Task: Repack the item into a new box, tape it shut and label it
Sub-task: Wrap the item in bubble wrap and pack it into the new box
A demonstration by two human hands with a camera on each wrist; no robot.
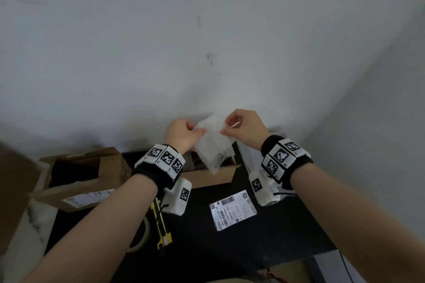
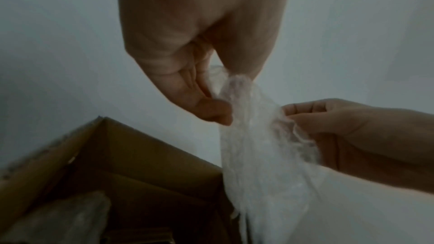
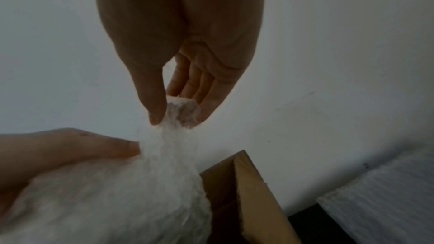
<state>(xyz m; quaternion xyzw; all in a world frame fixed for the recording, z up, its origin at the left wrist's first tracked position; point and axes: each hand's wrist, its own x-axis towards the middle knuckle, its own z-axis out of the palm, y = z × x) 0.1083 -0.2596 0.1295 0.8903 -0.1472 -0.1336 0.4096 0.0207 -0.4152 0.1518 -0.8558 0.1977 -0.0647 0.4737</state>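
A clear bubble-wrap bag point(image 1: 212, 142) with something dark inside hangs above an open cardboard box point(image 1: 211, 173) at the back of the black table point(image 1: 253, 243). My left hand point(image 1: 181, 133) pinches the bag's top left edge; my right hand point(image 1: 243, 127) pinches its top right edge. In the left wrist view my left hand point(image 2: 211, 99) grips the bubble-wrap bag point(image 2: 258, 155) over the cardboard box point(image 2: 140, 164). In the right wrist view my right hand point(image 3: 178, 99) pinches the bubble-wrap bag point(image 3: 117, 201) beside the cardboard box point(image 3: 253, 192).
A second open cardboard box point(image 1: 78, 179) with a label lies at the left. A shipping label point(image 1: 232, 212) lies flat on the table. A yellow-black utility knife point(image 1: 161, 225) and a tape roll point(image 1: 141, 236) sit under my left forearm. A white wall stands close behind.
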